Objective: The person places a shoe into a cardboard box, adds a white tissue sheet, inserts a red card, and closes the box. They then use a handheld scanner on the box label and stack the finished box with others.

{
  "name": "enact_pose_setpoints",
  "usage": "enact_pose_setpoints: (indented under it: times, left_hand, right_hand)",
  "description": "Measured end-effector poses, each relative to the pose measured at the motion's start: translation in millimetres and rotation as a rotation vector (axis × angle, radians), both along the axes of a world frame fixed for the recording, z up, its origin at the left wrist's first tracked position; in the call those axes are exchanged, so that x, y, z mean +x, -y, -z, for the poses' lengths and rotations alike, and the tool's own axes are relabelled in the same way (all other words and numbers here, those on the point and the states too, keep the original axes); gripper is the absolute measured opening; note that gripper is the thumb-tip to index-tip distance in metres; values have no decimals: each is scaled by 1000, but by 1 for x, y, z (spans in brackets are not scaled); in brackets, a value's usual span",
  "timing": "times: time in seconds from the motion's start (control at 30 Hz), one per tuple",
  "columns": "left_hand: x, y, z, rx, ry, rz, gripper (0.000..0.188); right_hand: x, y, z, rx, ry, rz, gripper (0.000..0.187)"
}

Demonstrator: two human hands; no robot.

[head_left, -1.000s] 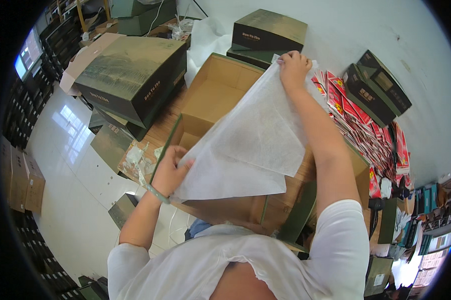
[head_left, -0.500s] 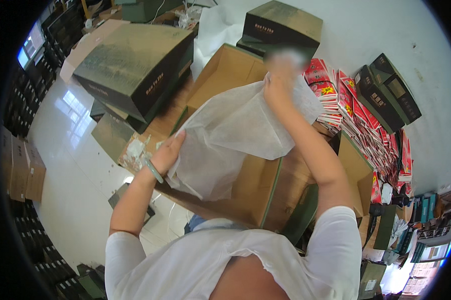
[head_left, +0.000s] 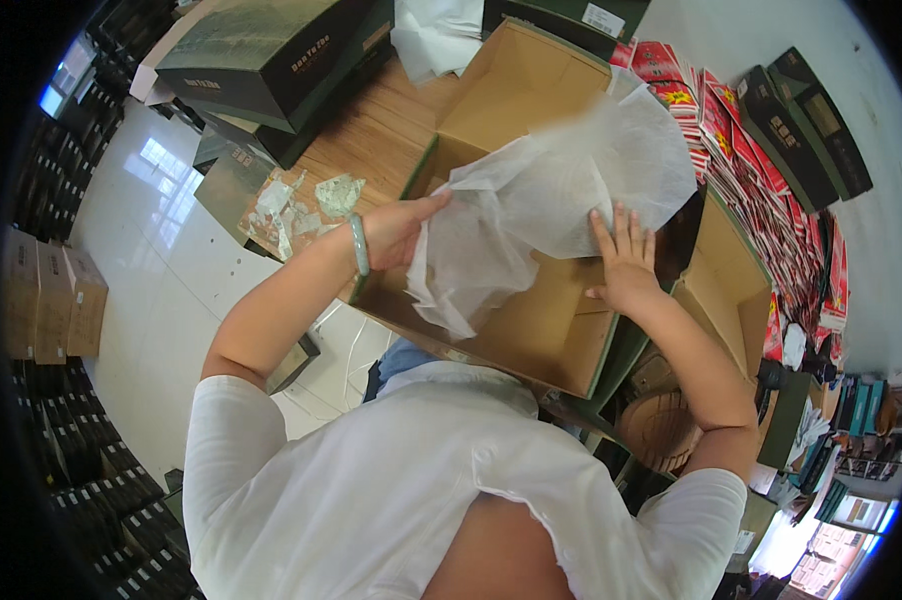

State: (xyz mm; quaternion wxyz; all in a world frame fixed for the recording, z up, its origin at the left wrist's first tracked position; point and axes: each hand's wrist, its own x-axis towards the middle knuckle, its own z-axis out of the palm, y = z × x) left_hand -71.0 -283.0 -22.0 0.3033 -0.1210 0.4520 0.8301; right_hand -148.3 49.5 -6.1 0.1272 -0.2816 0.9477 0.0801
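A large sheet of thin white tissue paper [head_left: 561, 170] lies crumpled across an open brown-lined cardboard box [head_left: 561, 340] in front of me. My left hand [head_left: 401, 232], with a pale bangle on its wrist, pinches the paper's left edge over the box's left side. At the box's right side, my right hand [head_left: 628, 262] has its fingers spread, their tips on the paper's lower right edge. The paper hides much of the box's inside, and its upper part is blurred by motion.
Dark green boxes [head_left: 271, 70] are stacked at the left. Torn paper scraps [head_left: 339, 193] lie on the wooden table [head_left: 371, 135]. Piled red packets [head_left: 746, 140] and another open box [head_left: 726, 265] are on the right. A brown shoe [head_left: 659, 425] shows below my right forearm.
My right hand has come down from the far side and let go of the raised paper, its fingers now spread. The paper has spread toward the right. The view has shifted.
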Motion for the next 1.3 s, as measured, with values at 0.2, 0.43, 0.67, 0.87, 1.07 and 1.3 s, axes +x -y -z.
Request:
enact_pose_setpoints:
  times: [0.2, 0.43, 0.67, 0.87, 1.07, 1.3]
  left_hand:
    - [3, -19, 3, -21, -42, 52, 54]
    - [6, -17, 4, 136, -14, 83, 52]
    - [13, -14, 12, 193, -53, -31, 49]
    - [2, -23, 7, 57, -11, -29, 50]
    - [6, -34, 11, 102, -42, 8, 52]
    - [14, -36, 4, 167, -128, 56, 54]
  right_hand:
    - [51, 7, -29, -1030, 483, 347, 43]
    - [91, 101, -28, -1012, 58, -356, 18]
    - [83, 108, 3, -1053, -113, -427, 15]
    - [74, 81, -14, -1287, 194, -95, 11]
    - [70, 81, 3, -1408, 234, 9, 14]
    - [60, 61, 0, -1264, 84, 133, 18]
